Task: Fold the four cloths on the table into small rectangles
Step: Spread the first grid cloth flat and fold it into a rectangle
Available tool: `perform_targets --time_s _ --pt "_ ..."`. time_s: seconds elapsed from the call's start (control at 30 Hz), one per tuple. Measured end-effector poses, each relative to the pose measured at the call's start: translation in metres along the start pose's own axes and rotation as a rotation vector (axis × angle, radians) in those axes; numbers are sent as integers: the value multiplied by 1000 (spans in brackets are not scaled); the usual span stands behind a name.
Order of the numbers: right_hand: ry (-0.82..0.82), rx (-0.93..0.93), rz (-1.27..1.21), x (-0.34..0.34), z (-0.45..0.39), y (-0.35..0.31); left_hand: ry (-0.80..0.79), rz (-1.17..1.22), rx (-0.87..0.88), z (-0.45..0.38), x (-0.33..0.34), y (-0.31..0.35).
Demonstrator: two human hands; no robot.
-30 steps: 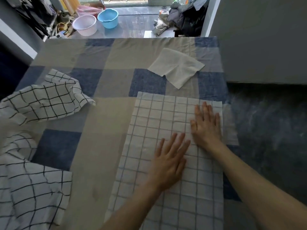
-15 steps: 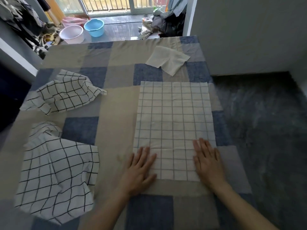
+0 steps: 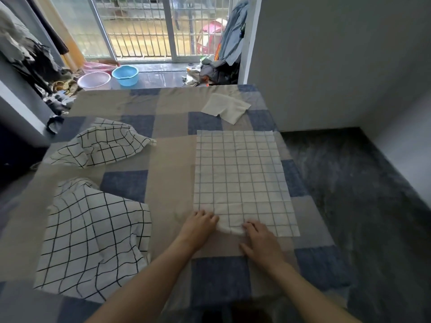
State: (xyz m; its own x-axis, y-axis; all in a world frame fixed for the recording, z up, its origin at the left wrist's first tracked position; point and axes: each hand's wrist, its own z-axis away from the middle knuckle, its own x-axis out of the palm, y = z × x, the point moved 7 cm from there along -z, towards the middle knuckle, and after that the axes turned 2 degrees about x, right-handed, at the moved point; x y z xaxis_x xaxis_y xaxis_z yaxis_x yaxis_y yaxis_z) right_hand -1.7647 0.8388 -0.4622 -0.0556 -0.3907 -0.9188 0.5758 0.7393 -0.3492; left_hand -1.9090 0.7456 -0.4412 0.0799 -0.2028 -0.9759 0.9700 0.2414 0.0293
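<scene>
1. Left hand (image 3: 199, 226): grip pinched on the near-left edge of the blue-grid cloth (image 3: 242, 178), which is spread flat at the worktop's (image 3: 168, 183) right.
2. Right hand (image 3: 261, 243): fingers curled onto the bunched near edge.
3. Advice: both corners to be lifted evenly, edges matched.

No writing, label, brand, number or sign can be read anywhere in the view.
</scene>
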Motion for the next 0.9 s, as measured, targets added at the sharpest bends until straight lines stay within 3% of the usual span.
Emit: perform_targets --time_s 0.2,0.47,0.6,0.77,0.9 --pt "26 -37 64 -10 -11 -17 -13 57 -158 6 -7 -11" --pt "59 -13 274 -14 -7 16 106 149 55 28 -24 -9" --pt "49 -23 367 -29 0 28 164 182 47 37 -21 -20" --pt "-58 36 339 -54 10 54 82 144 73 42 -15 -33" --pt "-355 -66 291 -56 28 53 -149 198 197 55 -17 -24"
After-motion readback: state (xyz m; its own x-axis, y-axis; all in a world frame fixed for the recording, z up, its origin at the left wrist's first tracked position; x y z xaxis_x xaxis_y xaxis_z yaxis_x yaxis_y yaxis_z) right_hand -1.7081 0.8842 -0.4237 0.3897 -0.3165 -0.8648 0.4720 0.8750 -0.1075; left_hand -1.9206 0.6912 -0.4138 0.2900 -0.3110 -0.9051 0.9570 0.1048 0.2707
